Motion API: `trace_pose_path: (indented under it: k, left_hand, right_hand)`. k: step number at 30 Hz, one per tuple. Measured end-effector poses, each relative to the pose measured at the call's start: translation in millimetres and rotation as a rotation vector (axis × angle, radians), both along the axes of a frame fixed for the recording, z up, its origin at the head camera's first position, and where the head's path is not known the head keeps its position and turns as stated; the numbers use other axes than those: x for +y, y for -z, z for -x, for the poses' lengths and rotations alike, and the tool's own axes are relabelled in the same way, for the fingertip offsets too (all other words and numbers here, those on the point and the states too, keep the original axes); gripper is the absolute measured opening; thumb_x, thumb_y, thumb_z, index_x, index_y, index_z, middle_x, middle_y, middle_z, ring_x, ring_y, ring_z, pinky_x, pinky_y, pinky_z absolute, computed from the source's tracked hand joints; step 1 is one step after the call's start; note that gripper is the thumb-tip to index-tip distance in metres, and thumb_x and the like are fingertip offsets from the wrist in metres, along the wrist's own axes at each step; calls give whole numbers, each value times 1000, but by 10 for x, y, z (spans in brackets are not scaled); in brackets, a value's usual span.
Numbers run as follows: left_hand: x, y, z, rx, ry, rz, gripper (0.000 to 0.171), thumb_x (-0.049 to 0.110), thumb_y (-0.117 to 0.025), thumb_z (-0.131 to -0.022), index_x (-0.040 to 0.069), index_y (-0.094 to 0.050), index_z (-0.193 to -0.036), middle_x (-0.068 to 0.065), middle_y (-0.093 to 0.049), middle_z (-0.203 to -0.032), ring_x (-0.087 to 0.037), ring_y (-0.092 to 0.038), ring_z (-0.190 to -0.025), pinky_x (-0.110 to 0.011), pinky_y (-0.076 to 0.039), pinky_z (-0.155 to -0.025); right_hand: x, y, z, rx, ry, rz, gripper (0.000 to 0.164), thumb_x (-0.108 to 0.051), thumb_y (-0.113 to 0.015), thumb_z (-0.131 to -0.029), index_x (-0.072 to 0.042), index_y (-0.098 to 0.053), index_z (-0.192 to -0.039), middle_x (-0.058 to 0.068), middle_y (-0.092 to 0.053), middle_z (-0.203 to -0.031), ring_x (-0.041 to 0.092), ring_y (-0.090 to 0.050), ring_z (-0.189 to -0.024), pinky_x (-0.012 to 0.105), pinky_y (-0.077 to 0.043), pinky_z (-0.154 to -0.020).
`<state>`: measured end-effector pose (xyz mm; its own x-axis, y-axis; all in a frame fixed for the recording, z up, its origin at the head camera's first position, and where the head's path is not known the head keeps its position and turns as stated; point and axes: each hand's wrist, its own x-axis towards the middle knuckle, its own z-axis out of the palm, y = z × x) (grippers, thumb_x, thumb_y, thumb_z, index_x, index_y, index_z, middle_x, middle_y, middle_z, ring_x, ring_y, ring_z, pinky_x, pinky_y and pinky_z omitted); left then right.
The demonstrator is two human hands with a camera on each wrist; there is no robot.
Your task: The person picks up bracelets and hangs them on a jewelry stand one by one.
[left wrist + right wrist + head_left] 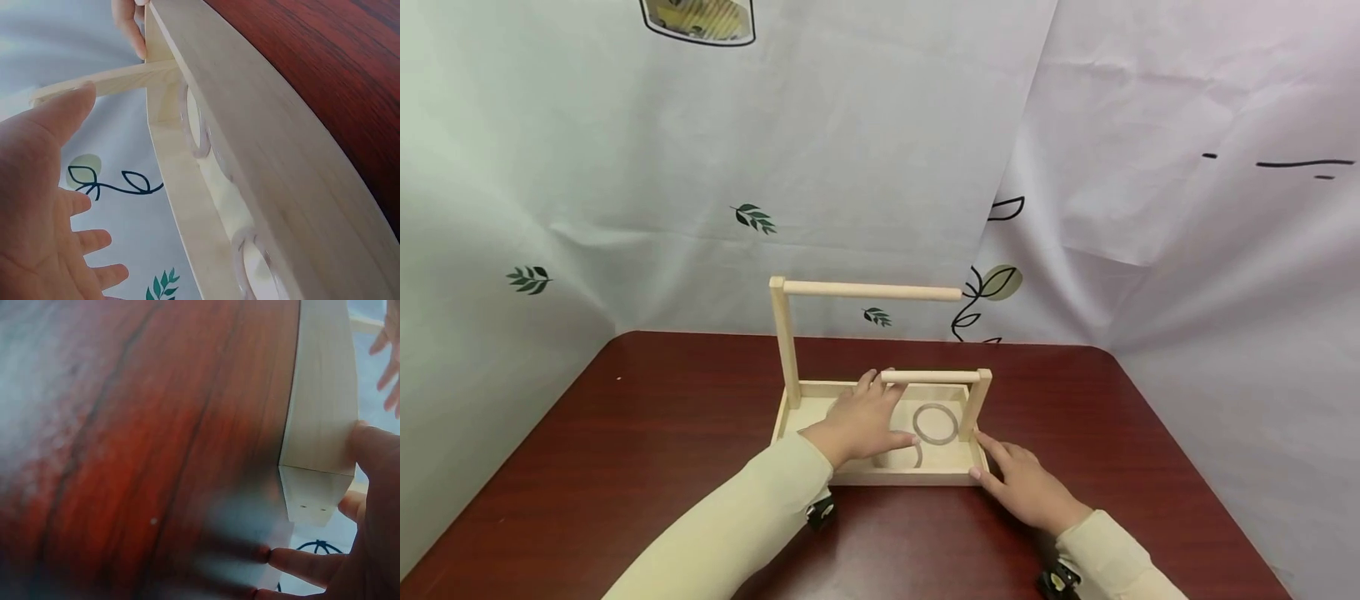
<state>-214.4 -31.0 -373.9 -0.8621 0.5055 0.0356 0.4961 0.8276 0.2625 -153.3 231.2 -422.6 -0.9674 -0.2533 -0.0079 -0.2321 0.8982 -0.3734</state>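
Observation:
A pale wooden tray (910, 477) carries an upright post at each end. From the tall left post (782, 342) a long rod (872, 290) runs rightward; a shorter rod (928, 377) runs leftward from the lower right post (976, 404). My left hand (856, 425) is over the tray with its fingers spread, holding nothing, and its fingertips overlap the short rod's free end in the head view. At the tray's right end, my right hand (1026, 483) touches the front corner with its thumb, its straight fingers lying along the end wall.
Inside the tray lie a greyish translucent ring (916, 425) and a second ring (240, 262), partly hidden by my left hand in the head view. The reddish-brown table (625, 442) extends all around. Behind it hangs a white cloth (865, 150) with leaf prints.

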Motion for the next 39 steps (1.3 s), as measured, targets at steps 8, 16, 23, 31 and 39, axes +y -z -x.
trace_pose_path:
  k: [8, 16, 23, 31, 39]
  left_hand:
    - [139, 34, 25, -53, 35, -7, 84, 56, -65, -84, 12, -37, -150, -15, -43, -147, -44, -29, -138, -58, -31, -105]
    - [244, 132, 115, -110, 44, -35, 89, 57, -65, -84, 13, -29, -153, -15, -36, -151, -40, -31, -139, -53, -32, -107]
    - [313, 160, 181, -159, 59, -45, 92, 57, -68, -82, 16, -28, -154, -11, -30, -155, -40, -26, -141, -51, -26, -111]
    - [428, 218, 262, -210, 63, -12, 91, 56, -69, -81, 19, -29, -153, -11, -28, -156, -37, -23, -143, -48, -24, -113]
    - [556, 255, 279, -211, 78, 36, 89, 54, -72, -80, 20, -32, -152, -9, -31, -155, -33, -28, -142, -45, -30, -110]
  right_hand:
    - [-1, 58, -8, -28, 29, 2, 63, -50, -55, -94, -15, -44, -145, 23, -52, -130, 43, -47, -123, 59, -40, -95]
    - [-14, 30, -18, -37, 24, 3, 63, -50, -56, -94, -16, -44, -146, 22, -52, -129, 44, -47, -122, 59, -40, -94]
    - [-19, 4, -18, -36, 29, 1, 63, -50, -55, -94, -16, -44, -146, 23, -51, -129, 44, -46, -123, 59, -40, -93]
    - [-19, 42, -11, -24, 29, 10, 62, -49, -55, -95, -15, -43, -146, 23, -51, -130, 44, -45, -123, 59, -40, -94]
    - [-31, 31, -17, -23, 35, 10, 61, -48, -55, -95, -15, -44, -146, 22, -50, -131, 43, -45, -124, 59, -40, -95]
